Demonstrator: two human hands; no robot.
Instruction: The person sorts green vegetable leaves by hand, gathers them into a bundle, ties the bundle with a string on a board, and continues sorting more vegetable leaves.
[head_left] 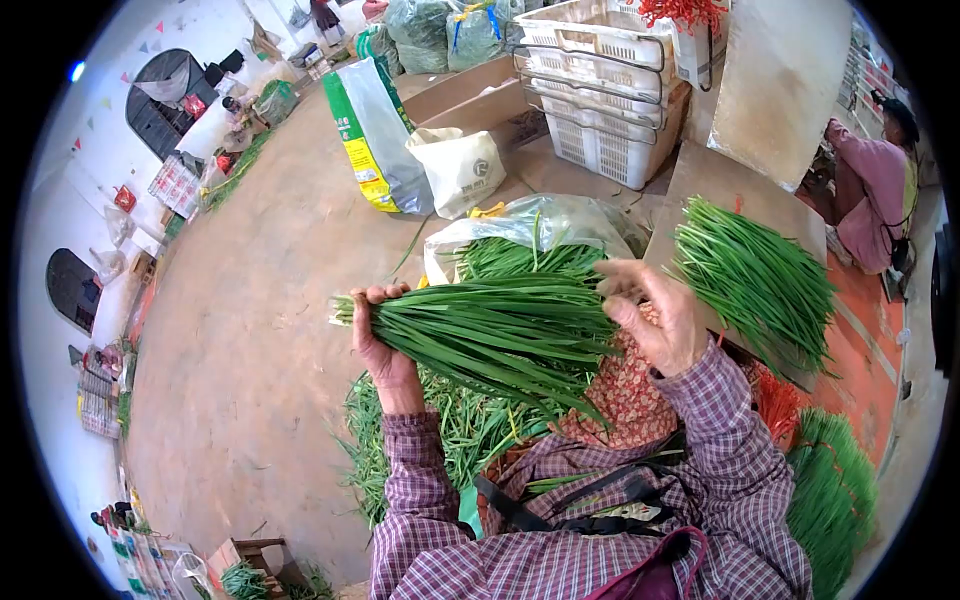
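Observation:
A bunch of garlic chives (490, 325) lies level across my front, white stem ends to the left and green leaves to the right. My left hand (378, 350) is wrapped round it near the stem ends. By the leaf tips is my right hand (668, 318), its fingers apart and holding nothing; I cannot tell if it touches the leaves. Behind the bunch, a clear plastic bag (570, 222) holds more chives, partly hidden. Another pile of chives (755, 280) rests on a board to the right. Loose leaves (440, 415) are heaped below my left hand.
White plastic crates (600, 140) are stacked at the back beside a white sack (457, 170) and a green-and-yellow bag (365, 140). Red ties (775, 405) and a bundle of greens (832, 490) lie at lower right. A person in pink (865, 190) sits at far right.

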